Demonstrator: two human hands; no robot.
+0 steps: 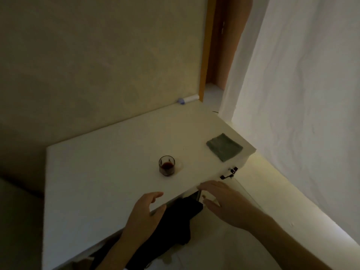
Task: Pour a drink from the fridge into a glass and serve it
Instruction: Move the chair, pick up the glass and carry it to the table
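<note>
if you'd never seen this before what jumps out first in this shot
The small clear glass holding a little dark red drink stands alone near the middle of the white tabletop. Both bare hands hover open at the table's near edge, the left hand and the right hand, neither touching the glass. A folded grey-green cloth lies by the table's far right corner.
</note>
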